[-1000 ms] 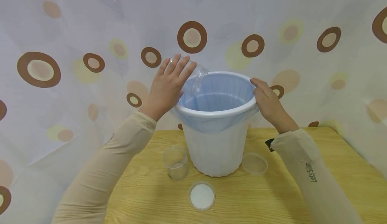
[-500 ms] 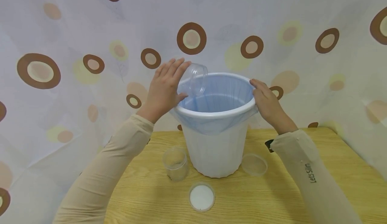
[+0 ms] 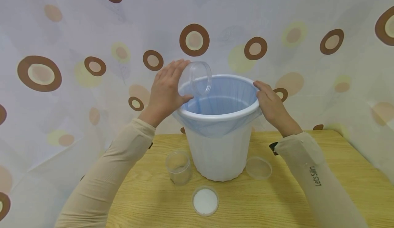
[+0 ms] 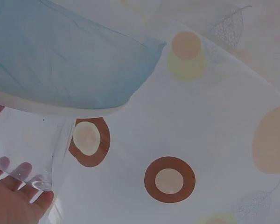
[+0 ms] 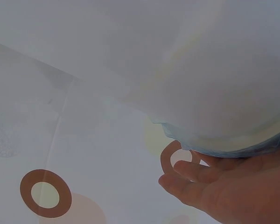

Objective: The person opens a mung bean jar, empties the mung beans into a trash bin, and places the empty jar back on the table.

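My left hand (image 3: 167,87) grips a clear plastic jar (image 3: 201,79) at the bin's left rim. The jar lies on its side, its round mouth turned right over the opening; its walls look see-through. In the left wrist view, fingertips (image 4: 42,198) press along the jar's side. A white trash bin (image 3: 218,156) stands upright, lined with a thin blue bag (image 3: 229,96) folded over its rim. Across from the jar, my right hand (image 3: 271,104) holds the bin's right rim. Its fingers (image 5: 191,186) stretch along the outside, below the bag's edge, in the right wrist view.
On the wooden table (image 3: 295,193), a clear jar (image 3: 179,169) stands left of the bin. In front is a small round container with a white top or contents (image 3: 205,201). A clear round lid (image 3: 259,168) lies to the right. Behind hangs a patterned sheet (image 3: 215,15).
My left hand has turned the jar from mouth-down toward level, so its mouth shows more, and my thumb has come into sight. My right hand has stayed on the rim.
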### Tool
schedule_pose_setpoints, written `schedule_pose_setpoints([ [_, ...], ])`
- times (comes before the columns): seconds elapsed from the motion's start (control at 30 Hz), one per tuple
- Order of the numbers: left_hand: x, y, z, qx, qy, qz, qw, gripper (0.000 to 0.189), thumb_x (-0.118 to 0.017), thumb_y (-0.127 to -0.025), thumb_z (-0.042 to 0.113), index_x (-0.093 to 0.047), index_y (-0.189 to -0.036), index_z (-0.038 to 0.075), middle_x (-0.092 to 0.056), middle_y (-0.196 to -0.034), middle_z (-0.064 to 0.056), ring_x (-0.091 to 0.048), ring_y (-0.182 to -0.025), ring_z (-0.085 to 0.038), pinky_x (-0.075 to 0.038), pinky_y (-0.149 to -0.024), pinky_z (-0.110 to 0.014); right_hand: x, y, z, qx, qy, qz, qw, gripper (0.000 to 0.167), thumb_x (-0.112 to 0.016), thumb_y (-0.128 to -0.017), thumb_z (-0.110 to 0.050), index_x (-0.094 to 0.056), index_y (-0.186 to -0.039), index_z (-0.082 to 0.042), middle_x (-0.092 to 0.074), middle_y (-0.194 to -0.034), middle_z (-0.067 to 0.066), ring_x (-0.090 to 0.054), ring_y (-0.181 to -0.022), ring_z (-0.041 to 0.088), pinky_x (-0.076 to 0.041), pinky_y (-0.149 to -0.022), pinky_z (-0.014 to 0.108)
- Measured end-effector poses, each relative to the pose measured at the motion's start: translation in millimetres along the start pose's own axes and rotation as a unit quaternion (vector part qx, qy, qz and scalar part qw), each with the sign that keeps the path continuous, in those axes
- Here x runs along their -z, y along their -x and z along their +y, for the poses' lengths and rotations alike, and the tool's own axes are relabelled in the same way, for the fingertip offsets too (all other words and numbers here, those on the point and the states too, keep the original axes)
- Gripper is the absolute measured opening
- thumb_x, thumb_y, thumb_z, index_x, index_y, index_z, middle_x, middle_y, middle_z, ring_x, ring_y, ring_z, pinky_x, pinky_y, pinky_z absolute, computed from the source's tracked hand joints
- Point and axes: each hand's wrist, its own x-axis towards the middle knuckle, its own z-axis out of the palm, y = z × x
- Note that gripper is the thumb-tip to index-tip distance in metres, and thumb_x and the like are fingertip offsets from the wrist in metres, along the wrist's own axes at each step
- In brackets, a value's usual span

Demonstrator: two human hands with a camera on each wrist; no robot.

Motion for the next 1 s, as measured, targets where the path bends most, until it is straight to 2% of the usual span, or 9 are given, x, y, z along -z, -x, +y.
schedule_pose_setpoints([
  [0.17, -0.3, 1.1, -0.9, 0.001, 0.03, 0.031, 0.9991, 0.089, -0.091, -0.063, 0.024, -0.043, -0.137, 0.008, -0.051, -0.137, -0.01, -0.044, -0.129, -0.026, -0.032, -0.107, -0.043, 0.2, -0.6, -0.5, -0.003, 0.003, 0.0, 1.0, 0.056, -0.018, -0.101, -0.023, -0.021, -0.151, 0.002, -0.014, -0.158, 0.018, -0.008, -0.145, 0.037, -0.01, -0.114, 0.055],
  [0.4, 7.5, 4.4, 5.3, 0.057, 0.058, 0.019, 0.9965, 0.092, -0.088, -0.066, 0.032, -0.042, -0.142, 0.008, -0.05, -0.141, -0.007, -0.046, -0.128, -0.026, -0.032, -0.108, -0.041, -0.9, -1.0, 0.4, 0.003, -0.001, 0.006, 1.0, 0.056, -0.018, -0.101, -0.024, -0.022, -0.15, 0.002, -0.015, -0.158, 0.019, -0.009, -0.145, 0.037, -0.01, -0.114, 0.055],
  [0.5, 9.3, 5.9, 8.0, 0.085, 0.067, 0.014, 0.994, 0.094, -0.088, -0.066, 0.037, -0.041, -0.143, 0.011, -0.052, -0.139, -0.005, -0.05, -0.123, -0.026, -0.041, -0.1, -0.042, -1.3, -1.0, 1.4, 0.002, -0.001, 0.005, 1.0, 0.056, -0.018, -0.101, -0.025, -0.022, -0.15, 0.002, -0.015, -0.158, 0.018, -0.009, -0.145, 0.037, -0.01, -0.114, 0.055],
  [0.6, 10.2, 7.4, 10.4, 0.11, 0.079, 0.014, 0.9906, 0.095, -0.088, -0.064, 0.042, -0.041, -0.143, 0.014, -0.056, -0.134, -0.005, -0.056, -0.113, -0.024, -0.049, -0.084, -0.044, -1.0, -0.7, 2.2, -0.001, 0.001, 0.003, 1.0, 0.057, -0.017, -0.101, -0.025, -0.022, -0.151, 0.002, -0.014, -0.158, 0.017, -0.008, -0.145, 0.037, -0.01, -0.114, 0.056],
  [0.77, 9.8, 10.0, 12.3, 0.127, 0.094, 0.031, 0.987, 0.094, -0.087, -0.063, 0.046, -0.043, -0.141, 0.017, -0.061, -0.125, -0.003, -0.061, -0.092, -0.024, -0.048, -0.068, -0.043, -0.5, -0.2, 2.6, 0.0, 0.004, 0.004, 1.0, 0.057, -0.017, -0.101, -0.026, -0.022, -0.15, 0.002, -0.014, -0.158, 0.017, -0.008, -0.145, 0.037, -0.01, -0.114, 0.056],
  [1.0, 11.2, 13.9, 17.7, 0.136, 0.106, 0.056, 0.9835, 0.092, -0.086, -0.062, 0.05, -0.047, -0.138, 0.014, -0.066, -0.109, -0.004, -0.061, -0.081, -0.024, -0.047, -0.062, -0.039, -0.2, 0.1, 1.5, 0.004, 0.002, 0.001, 1.0, 0.056, -0.017, -0.101, -0.025, -0.02, -0.15, 0.003, -0.013, -0.158, 0.019, -0.008, -0.145, 0.038, -0.01, -0.114, 0.055],
])
